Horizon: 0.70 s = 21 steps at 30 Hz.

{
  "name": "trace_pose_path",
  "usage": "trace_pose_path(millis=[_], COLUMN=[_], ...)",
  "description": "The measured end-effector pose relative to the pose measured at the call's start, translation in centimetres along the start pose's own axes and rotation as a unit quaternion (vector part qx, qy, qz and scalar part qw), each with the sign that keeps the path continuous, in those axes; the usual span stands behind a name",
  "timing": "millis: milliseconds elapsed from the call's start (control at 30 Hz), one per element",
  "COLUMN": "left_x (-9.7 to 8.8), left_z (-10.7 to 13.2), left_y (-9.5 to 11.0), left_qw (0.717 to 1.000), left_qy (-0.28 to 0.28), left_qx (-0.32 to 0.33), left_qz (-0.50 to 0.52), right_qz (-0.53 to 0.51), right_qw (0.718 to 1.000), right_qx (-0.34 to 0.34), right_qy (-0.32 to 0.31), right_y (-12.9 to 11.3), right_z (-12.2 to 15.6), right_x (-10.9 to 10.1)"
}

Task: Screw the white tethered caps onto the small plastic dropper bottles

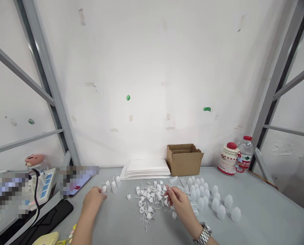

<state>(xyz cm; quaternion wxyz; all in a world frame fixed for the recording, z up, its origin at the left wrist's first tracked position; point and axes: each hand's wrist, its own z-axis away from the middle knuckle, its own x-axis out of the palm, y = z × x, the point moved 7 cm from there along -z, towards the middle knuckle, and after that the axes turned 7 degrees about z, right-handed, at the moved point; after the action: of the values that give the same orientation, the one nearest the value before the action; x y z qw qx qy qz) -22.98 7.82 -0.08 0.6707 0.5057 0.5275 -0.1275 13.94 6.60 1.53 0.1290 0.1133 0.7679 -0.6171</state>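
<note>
My left hand rests on the grey table, fingers curled at a small white bottle beside three others standing upright. My right hand, with a metal watch on the wrist, reaches into a loose pile of small white caps with thin tubes; its fingertips are pinched together at the pile's right edge. A group of several translucent white bottles stands just right of that hand. One lone cap lies between the hands.
An open cardboard box and a stack of white sheets sit against the wall. A lidded mug and a water bottle stand at the right. Left: power strip, phone, black case. Grey shelf posts flank both sides.
</note>
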Motion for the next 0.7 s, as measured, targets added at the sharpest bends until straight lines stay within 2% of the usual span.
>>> trace_pose_path(millis=[200, 300, 467, 567, 700], left_x=[0.1, -0.1, -0.7, -0.8, -0.7], left_z=[0.3, 0.5, 1.0, 1.1, 1.2], left_y=[-0.7, -0.6, -0.2, 0.0, 0.1], left_qw=[0.999, 0.999, 0.999, 0.999, 0.999], left_qy=[-0.035, -0.036, -0.026, -0.025, -0.03], left_qx=[-0.034, -0.036, -0.042, -0.04, -0.035], left_qz=[-0.009, -0.011, -0.018, -0.021, -0.02], right_qz=[0.02, 0.082, 0.286, 0.359, 0.423], right_qw=[1.0, 0.996, 0.954, 0.931, 0.906], right_qx=[0.002, -0.019, -0.08, -0.054, -0.001], right_qy=[-0.003, -0.004, 0.036, 0.036, -0.013], right_y=[0.1, -0.4, -1.2, -0.6, 0.2], right_z=[0.0, 0.0, -0.7, -1.3, -1.3], right_x=[0.2, -0.2, -2.8, -4.5, -5.2])
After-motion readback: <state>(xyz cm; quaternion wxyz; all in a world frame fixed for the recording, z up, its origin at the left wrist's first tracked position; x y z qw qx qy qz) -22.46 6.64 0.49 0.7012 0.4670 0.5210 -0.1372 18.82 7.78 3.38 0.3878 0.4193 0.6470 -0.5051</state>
